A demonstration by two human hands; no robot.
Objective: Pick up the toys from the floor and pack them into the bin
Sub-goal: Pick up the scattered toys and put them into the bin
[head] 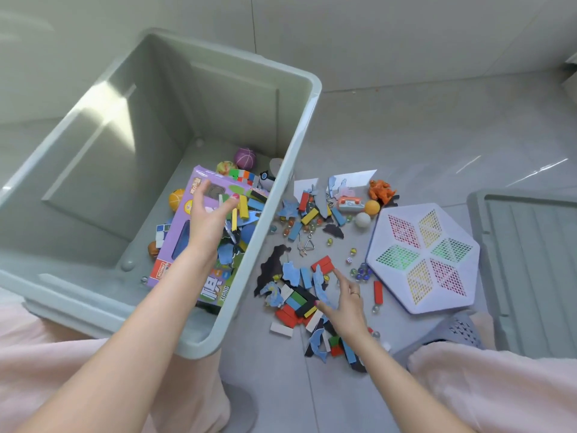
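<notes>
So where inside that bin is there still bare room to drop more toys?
The bin's far left floor is bare, bordered by its walls and the purple box. The near right corner is crowded with blocks and balls beneath the left hand.

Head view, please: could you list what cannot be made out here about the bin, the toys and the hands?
- Bin contents under the purple box: hidden by the box and the left hand.
- Toys beneath the right hand: covered by the hand, so any grip is unclear.
- Marbles: too small to count.
- Grey lid: cut off by the right edge.
- Box lettering: blurred.
</notes>
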